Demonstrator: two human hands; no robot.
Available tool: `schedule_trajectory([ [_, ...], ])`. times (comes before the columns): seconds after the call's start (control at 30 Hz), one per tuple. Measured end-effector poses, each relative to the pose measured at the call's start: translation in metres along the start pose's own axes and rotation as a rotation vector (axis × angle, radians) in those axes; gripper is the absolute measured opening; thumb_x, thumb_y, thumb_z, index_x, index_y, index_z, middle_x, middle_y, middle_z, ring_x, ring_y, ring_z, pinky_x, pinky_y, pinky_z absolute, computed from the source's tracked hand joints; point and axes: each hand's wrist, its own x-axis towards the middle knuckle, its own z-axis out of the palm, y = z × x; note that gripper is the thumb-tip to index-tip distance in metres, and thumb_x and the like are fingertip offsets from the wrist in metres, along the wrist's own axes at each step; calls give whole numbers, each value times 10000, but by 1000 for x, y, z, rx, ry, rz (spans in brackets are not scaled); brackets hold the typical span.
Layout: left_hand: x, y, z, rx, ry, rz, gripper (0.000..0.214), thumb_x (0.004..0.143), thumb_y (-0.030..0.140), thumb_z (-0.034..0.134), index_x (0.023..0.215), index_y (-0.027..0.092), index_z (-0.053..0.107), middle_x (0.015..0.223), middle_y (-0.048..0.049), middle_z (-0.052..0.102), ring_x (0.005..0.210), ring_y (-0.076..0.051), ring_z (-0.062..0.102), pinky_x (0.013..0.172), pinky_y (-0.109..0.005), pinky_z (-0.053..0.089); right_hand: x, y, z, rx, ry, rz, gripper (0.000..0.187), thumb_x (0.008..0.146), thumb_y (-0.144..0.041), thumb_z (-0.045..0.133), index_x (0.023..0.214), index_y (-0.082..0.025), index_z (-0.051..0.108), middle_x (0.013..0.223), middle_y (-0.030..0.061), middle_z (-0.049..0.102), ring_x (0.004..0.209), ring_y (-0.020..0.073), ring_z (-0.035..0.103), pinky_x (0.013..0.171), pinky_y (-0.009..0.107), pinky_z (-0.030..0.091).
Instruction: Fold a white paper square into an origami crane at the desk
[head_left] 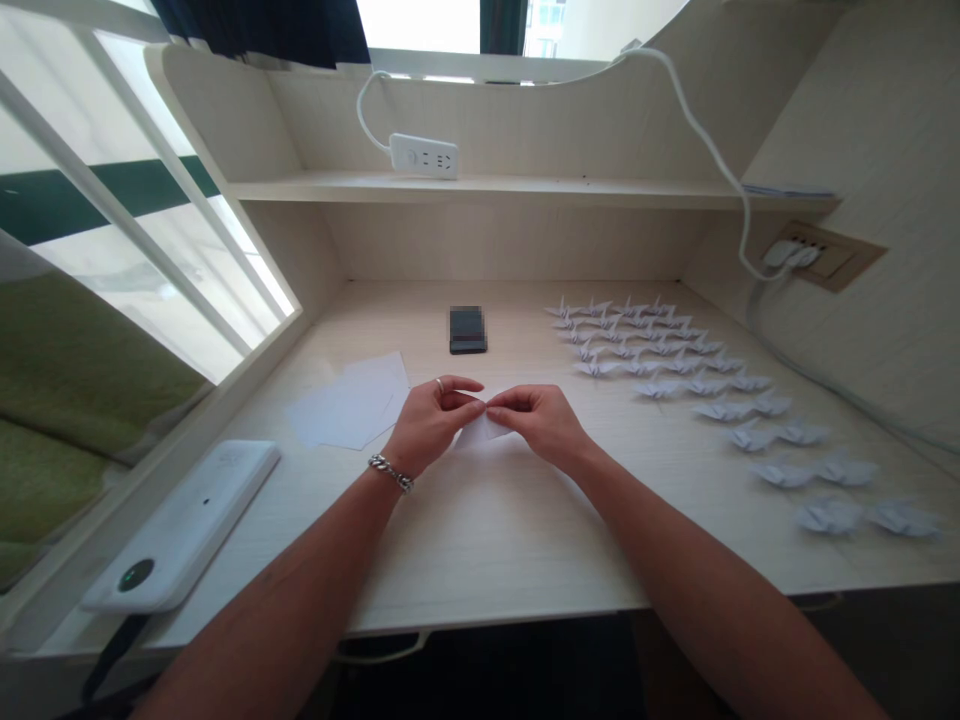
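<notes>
Between my two hands, just above the desk, is a small piece of folded white paper (484,432). My left hand (437,418), with a ring and a chain bracelet at the wrist, pinches its top edge between thumb and fingers. Close beside it, my right hand (541,415) pinches the same paper with thumb and index finger, the fingertips of both hands almost touching. Loose white paper sheets (352,402) lie overlapping left of my left hand. Rows of folded white paper cranes (649,350) stand to the right of my right hand.
A dark phone-like object (468,332) lies beyond my hands. A white device (187,525) with a round dark button rests at the desk's left edge. A power strip (424,157) sits on the shelf (510,190). A white cable runs down to the wall socket (832,258).
</notes>
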Motion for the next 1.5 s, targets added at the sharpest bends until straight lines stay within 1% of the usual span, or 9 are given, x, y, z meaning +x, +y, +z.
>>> schedule_trajectory([
  [0.1,0,-1,0,54,20,19,338,669,303,751,944,128,662,782,-89,740,634,-150,638,568,-246,460,0,0,1,9,-13,-3,179,701,-292,713,811,-153,738,761,49,722,682,155,631,651,281,488],
  [0.23,0,-2,1,61,52,32,325,675,315,753,927,134,655,754,-77,740,615,-145,639,542,-232,447,0,1,3,75,-21,25,206,663,-294,747,807,-148,725,747,44,712,669,150,629,646,281,498],
  [0.53,1,-7,3,36,110,70,322,663,367,765,862,144,646,732,-70,734,625,-158,647,568,-245,468,-2,0,8,46,57,1,219,681,-329,740,784,-137,732,736,59,717,652,156,629,618,284,499],
  [1.0,0,-7,12,29,228,75,292,647,367,769,792,147,643,664,-41,708,558,-133,606,518,-226,455,-3,3,15,53,121,-12,243,684,-359,740,770,-133,724,701,62,705,620,158,625,576,278,497],
  [1.1,1,-7,9,63,218,60,320,681,402,740,848,140,668,661,-40,702,534,-125,589,487,-217,432,-3,2,13,56,118,-4,242,683,-353,740,779,-131,725,715,65,710,624,158,626,586,280,499],
  [1.17,2,-6,6,31,181,51,356,703,421,719,914,137,680,667,-38,700,526,-124,585,475,-216,421,-2,1,12,62,120,-2,251,673,-356,748,784,-132,724,724,65,713,633,161,629,596,283,503],
  [1.27,2,-6,2,-81,73,43,407,662,375,764,978,138,667,731,-55,722,598,-145,629,545,-234,463,-2,1,10,59,134,-13,264,666,-375,756,776,-138,721,715,58,710,635,162,628,596,281,499],
  [1.33,1,-7,1,-109,32,45,419,631,337,792,974,134,661,760,-71,732,641,-156,648,597,-249,484,-2,1,10,54,135,-27,262,668,-383,756,767,-143,718,707,55,707,631,161,625,589,278,493],
  [1.5,1,-7,4,-101,74,50,387,631,356,793,920,133,664,748,-68,733,631,-156,652,599,-254,495,-4,1,12,31,142,-43,267,674,-398,750,770,-151,716,711,56,708,639,167,628,590,278,491],
])
